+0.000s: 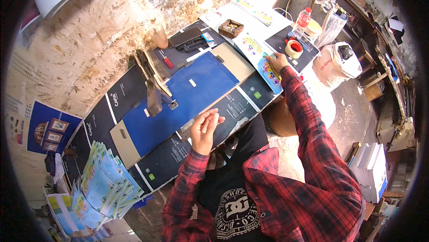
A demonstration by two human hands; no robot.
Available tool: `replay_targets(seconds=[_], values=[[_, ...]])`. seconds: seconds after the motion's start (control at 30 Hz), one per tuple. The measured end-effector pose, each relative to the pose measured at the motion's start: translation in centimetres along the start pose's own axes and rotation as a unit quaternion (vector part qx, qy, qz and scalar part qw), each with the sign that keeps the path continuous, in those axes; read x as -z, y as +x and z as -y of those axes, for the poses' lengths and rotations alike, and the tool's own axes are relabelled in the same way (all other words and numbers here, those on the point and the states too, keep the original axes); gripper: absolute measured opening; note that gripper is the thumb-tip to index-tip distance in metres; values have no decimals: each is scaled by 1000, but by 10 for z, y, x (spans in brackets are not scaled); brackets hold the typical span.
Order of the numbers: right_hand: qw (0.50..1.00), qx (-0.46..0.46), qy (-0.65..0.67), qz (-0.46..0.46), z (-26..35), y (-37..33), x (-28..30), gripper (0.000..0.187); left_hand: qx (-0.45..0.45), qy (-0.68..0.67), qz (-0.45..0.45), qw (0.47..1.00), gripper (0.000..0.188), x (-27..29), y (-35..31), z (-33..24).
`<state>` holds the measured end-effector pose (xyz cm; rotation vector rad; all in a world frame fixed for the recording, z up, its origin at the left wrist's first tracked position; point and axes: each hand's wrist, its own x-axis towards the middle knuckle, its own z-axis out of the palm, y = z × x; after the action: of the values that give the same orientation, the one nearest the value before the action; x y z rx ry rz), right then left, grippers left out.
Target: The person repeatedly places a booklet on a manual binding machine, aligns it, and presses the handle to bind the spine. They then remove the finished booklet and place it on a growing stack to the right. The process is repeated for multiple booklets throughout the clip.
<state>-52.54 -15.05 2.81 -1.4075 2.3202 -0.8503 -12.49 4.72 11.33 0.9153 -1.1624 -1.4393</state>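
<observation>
My left hand hovers over the near edge of the work table, palm partly up, fingers loosely apart and nothing in them. At the right, my right hand has its fingers closed at the edge of a colourful printed sheet lying on a stack at the table's right end. Between the hands and the wall lies a large flat blue panel with beige end strips. A wooden piece with a block-like end rests over the panel's far left part.
Beyond the panel are a red-handled screwdriver, a dark phone-like slab and a small wooden box. Tape rolls and a bottle stand at the right. Stacked printed sheets sit at the left.
</observation>
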Motion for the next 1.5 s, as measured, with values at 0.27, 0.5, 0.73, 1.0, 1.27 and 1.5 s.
replay_targets(seconds=[0.27,0.5,0.73,1.0,1.27,1.5], values=[[903,203,157,344,103,-136,83,38,-174,249,-79,949,72,28,-25,-34],[813,247,163,502,147,-231,91,26,-266,380,-28,885,55,47,-93,-19],[769,441,-52,460,212,-227,-2,29,20,93,-124,988,31,84,-131,21],[769,417,-162,456,285,-156,-117,34,79,-88,-260,958,30,157,-40,54],[906,410,-17,100,245,-169,-104,53,30,-33,-299,953,28,212,10,76],[897,437,-7,62,232,-198,-134,58,100,-41,-265,958,32,241,44,78]])
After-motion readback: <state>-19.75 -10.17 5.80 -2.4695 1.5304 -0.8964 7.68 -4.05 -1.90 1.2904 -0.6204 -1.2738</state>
